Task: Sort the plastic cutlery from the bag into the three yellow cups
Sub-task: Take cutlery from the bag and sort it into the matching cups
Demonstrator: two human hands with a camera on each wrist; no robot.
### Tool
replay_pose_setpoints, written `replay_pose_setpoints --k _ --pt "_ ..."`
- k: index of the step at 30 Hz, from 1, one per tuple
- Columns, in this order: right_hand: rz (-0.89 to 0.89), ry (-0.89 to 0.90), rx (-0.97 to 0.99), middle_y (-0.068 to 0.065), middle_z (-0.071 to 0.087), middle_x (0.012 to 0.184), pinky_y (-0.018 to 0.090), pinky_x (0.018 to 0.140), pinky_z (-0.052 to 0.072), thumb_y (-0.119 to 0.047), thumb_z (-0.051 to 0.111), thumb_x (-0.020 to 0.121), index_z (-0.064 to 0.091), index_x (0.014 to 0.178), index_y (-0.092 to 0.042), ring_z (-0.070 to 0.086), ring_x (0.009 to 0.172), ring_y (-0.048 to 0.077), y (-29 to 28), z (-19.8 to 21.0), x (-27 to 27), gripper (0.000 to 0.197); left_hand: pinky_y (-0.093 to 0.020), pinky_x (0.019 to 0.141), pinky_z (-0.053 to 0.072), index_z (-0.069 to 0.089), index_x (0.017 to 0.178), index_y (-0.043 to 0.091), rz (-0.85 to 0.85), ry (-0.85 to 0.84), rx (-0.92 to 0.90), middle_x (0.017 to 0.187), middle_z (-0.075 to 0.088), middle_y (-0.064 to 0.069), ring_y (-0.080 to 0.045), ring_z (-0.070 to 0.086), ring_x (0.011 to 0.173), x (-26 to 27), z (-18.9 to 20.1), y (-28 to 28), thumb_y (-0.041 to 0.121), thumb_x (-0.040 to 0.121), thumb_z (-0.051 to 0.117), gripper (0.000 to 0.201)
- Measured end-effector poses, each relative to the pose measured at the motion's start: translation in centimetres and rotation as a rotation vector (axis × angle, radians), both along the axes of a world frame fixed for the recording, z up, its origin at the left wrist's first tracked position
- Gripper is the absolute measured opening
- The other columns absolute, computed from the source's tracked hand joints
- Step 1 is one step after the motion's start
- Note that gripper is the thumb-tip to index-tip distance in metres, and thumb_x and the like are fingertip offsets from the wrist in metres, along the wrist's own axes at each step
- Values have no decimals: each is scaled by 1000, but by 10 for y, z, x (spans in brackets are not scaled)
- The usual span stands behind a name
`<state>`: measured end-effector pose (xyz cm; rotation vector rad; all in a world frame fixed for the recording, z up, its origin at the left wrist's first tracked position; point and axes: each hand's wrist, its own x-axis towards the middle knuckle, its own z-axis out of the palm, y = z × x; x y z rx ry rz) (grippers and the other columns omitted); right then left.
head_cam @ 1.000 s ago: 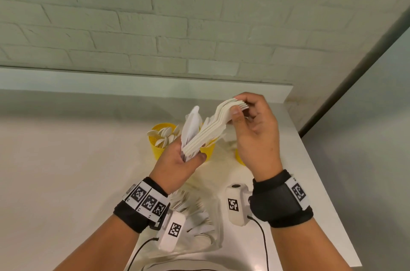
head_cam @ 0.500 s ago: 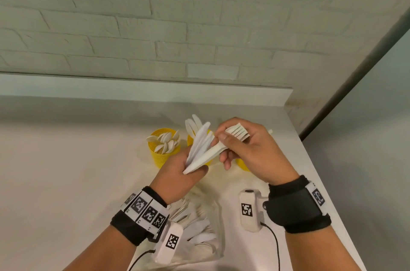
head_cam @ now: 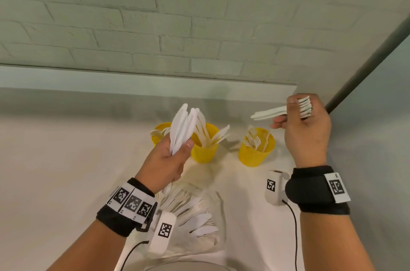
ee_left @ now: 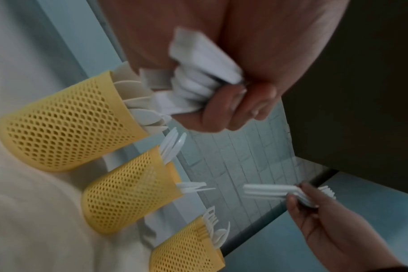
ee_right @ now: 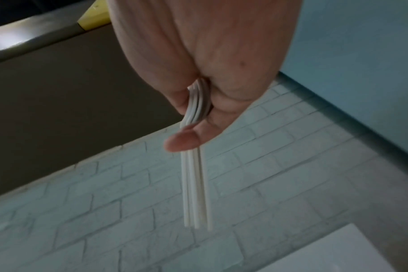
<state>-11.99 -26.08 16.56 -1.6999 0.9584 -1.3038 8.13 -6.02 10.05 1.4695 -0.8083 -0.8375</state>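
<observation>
Right hand (head_cam: 307, 131) is pinching a stack of white plastic forks (head_cam: 286, 111) between thumb and curled fingers, tines at the knuckles, handles pointing left; it is hovering above and just behind the right-hand yellow mesh cup of forks (head_cam: 256, 148); advice: be tipping handles down before letting go, low over the rim. Left hand (head_cam: 165, 163) is gripping a fan of white plastic knives (head_cam: 183, 129) upright, in front of the middle yellow mesh cup of knives (head_cam: 205, 144); leftmost yellow mesh cup of spoons (head_cam: 160, 134) beside it; clear plastic bag of remaining cutlery (head_cam: 195, 222) is lying near the wrists.
</observation>
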Motion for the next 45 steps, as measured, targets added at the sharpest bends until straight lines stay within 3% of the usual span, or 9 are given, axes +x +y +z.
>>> replay_pose_setpoints --k 4,10,13,17,22,27,35,40,45 --pt "-121 30 -8 -7 67 63 54 63 62 -22 53 104 61 97 -20 69 52 19 -4 -17 -15 10 -31 46 24 57 84 31 -29 18 -36 66 34 -11 -18 28 46 -3 4 -3 36 102 55 18" --pt "-195 256 -33 11 69 75 27 54 58 -27 53 104 60 94 -21 69 48 13 -17 -52 -18 13 -32 48 25 50 106 3 -43 55 1 59 33 -4 -17 29 43 -15 -1 -14 31 103 54 29" --pt "-138 428 19 8 71 81 38 67 62 -37 55 100 61 100 -24 71 62 25 -31 -76 -8 14 -29 46 26 50 101 9 -95 49 6 55 33 -5 -18 29 41 -26 1 -19 32 104 53 24" --pt "-108 756 -8 16 70 104 37 79 51 -37 59 100 58 124 -19 65 93 37 -35 -93 2 30 -27 42 31 55 105 12 -140 52 -8 50 34 -9 -20 31 38 -34 3 -21 52 95 54 41" --pt "-140 849 -220 17 48 116 45 85 52 -32 62 97 63 121 -14 54 98 39 -28 -104 8 30 -25 42 35 61 106 20 -166 86 -42 52 35 -8 -21 33 37 -31 3 -19 42 100 48 26" --pt "-238 1019 -296 12 48 125 48 87 41 -42 41 103 60 131 -22 41 108 36 -23 -116 9 40 -26 43 35 58 112 13 -174 92 -10 55 38 -4 -19 35 39 -29 3 -19 36 105 48 26" --pt "-234 854 -333 11 44 130 47 89 40 -39 47 99 63 132 -24 39 111 35 -4 -97 18 40 -24 41 30 57 114 19 -173 126 0 59 34 -7 -17 29 39 -31 5 -20 35 103 51 20" --pt "324 350 -73 -3 58 106 23 79 49 -57 47 93 56 138 -25 60 89 14 50 -36 42 56 -22 39 27 47 98 11 -173 101 23 58 32 -10 -16 25 37 -35 10 -21 22 103 56 15" --pt "481 320 64 -10 66 78 15 63 47 -41 74 88 66 106 -23 64 68 3 83 -15 64 27 -21 38 34 59 90 14 -234 -122 44 45 50 7 -4 43 35 -38 11 -23 4 94 64 13"
